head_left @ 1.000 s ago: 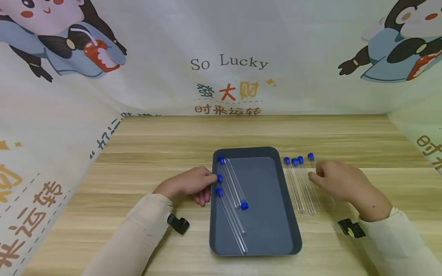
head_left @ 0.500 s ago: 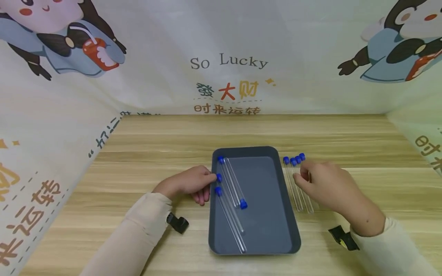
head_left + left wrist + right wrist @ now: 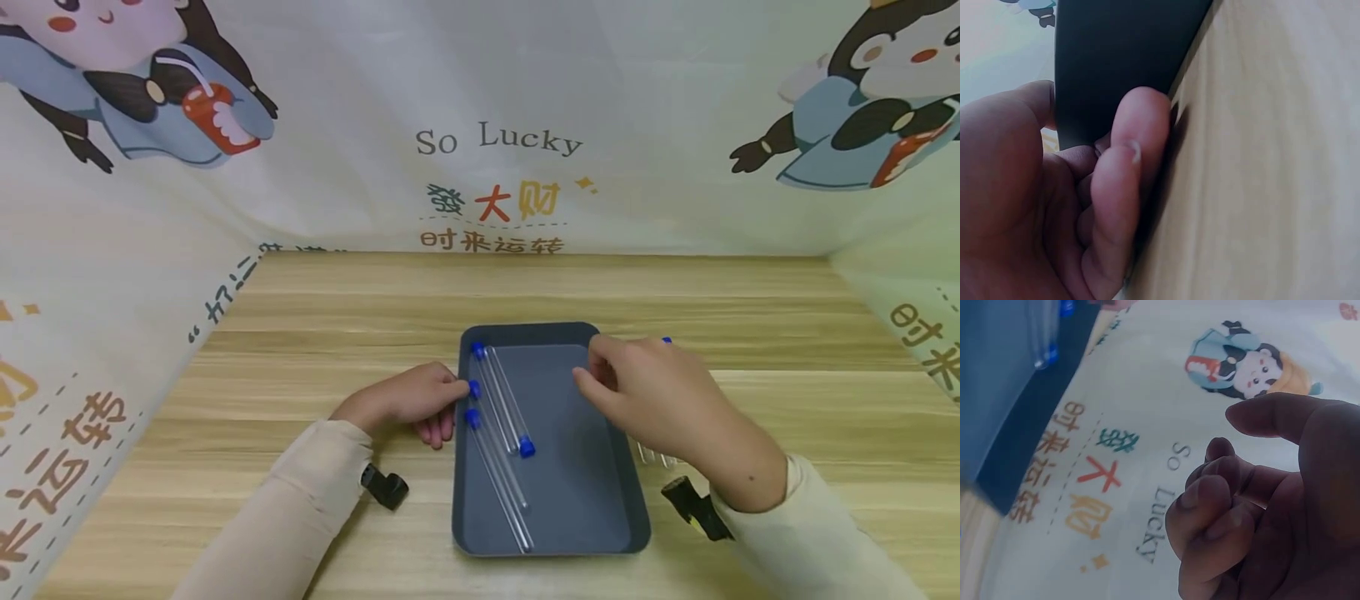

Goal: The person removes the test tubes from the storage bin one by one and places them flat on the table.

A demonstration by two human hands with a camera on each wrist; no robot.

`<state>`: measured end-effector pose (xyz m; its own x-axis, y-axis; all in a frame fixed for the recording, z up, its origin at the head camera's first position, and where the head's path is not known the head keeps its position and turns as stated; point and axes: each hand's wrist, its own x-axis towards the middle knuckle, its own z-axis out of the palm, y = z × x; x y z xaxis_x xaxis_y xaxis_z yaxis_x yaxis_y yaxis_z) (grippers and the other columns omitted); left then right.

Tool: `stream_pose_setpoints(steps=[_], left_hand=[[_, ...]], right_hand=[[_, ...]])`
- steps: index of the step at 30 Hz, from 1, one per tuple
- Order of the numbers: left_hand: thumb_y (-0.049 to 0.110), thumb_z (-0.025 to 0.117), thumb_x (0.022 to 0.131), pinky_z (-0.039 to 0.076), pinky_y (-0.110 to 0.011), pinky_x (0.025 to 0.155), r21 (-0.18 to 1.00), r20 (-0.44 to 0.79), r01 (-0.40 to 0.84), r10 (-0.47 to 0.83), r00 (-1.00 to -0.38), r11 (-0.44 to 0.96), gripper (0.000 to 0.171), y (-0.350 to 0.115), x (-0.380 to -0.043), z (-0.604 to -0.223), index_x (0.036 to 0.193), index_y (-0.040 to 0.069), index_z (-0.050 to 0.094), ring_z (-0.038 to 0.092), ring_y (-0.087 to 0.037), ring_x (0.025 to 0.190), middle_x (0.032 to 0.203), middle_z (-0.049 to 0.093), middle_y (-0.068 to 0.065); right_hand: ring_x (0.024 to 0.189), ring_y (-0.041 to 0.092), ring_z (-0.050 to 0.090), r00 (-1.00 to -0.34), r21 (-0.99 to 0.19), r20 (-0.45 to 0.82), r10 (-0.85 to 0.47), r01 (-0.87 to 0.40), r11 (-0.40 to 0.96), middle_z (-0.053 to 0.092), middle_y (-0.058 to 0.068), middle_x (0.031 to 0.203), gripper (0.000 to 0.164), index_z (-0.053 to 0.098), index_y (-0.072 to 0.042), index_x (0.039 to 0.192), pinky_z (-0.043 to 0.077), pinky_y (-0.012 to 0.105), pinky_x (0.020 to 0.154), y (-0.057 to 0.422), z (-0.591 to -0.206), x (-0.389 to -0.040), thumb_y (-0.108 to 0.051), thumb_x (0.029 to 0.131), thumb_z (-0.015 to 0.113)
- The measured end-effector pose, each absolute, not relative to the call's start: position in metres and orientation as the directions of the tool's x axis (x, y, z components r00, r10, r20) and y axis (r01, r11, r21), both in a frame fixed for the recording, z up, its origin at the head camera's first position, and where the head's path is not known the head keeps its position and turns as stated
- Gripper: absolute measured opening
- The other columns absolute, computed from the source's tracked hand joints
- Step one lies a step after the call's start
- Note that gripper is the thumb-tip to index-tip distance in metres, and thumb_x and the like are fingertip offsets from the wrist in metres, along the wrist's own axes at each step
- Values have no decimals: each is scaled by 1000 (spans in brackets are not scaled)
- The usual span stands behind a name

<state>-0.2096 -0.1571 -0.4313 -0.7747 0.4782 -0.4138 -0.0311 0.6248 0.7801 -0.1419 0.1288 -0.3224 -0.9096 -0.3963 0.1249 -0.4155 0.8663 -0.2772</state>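
Note:
My left hand (image 3: pixel 412 400) grips the left rim of a dark grey tray (image 3: pixel 551 533), thumb at the top edge and fingers against the outer wall. The left wrist view shows those fingers (image 3: pixel 1141 122) low beside the table. Several clear test tubes (image 3: pixel 501 487) with blue caps lie slantwise in the tray's left half, one capped at the opposite end. Over the tray's right edge hovers my right hand (image 3: pixel 660 400), fingers curled, thumb apart, holding nothing in the right wrist view. It largely hides more test tubes (image 3: pixel 656 456) on the table; a blue cap (image 3: pixel 667 340) peeks out behind it.
The wooden table (image 3: pixel 337 317) carries the tray near its front. A printed cloth (image 3: pixel 660 167) stands behind and along both sides. Each sleeve has a small black camera (image 3: pixel 385 486) at the wrist.
My right hand has moved left from the tubes beside the tray to above its right edge. The rightmost loose tube was slid against the others. My left hand has stayed on the rim.

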Motion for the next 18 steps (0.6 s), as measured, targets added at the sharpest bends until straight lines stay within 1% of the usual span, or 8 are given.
stream_pose_setpoints(steps=[3,9,18], left_hand=[[26,37,102,52,-24,43,782,-411,-28,480,-775,623,52,-157,-210,-432,68,1,67,61,-10,43,56,65,-2],[27,37,102,52,-24,43,781,-414,-36,474,-777,624,52,-159,-209,-433,67,1,67,61,-10,43,56,64,-2],[28,37,103,53,-25,43,789,-417,-44,482,-771,612,54,-157,-211,-433,67,1,66,61,-11,43,55,64,-2]], right_hand=[[51,11,44,-903,-276,124,-411,-429,860,49,-7,58,26,55,-20,76,34,27,47,119,-318,-143,-35,97,57],[49,12,43,-888,-288,136,-440,-460,840,46,-6,54,25,56,-19,77,33,27,47,101,-317,-149,-34,97,58],[47,12,43,-878,-313,72,-474,-471,825,46,-5,55,22,58,-18,80,33,26,44,82,-333,-163,-33,96,60]])
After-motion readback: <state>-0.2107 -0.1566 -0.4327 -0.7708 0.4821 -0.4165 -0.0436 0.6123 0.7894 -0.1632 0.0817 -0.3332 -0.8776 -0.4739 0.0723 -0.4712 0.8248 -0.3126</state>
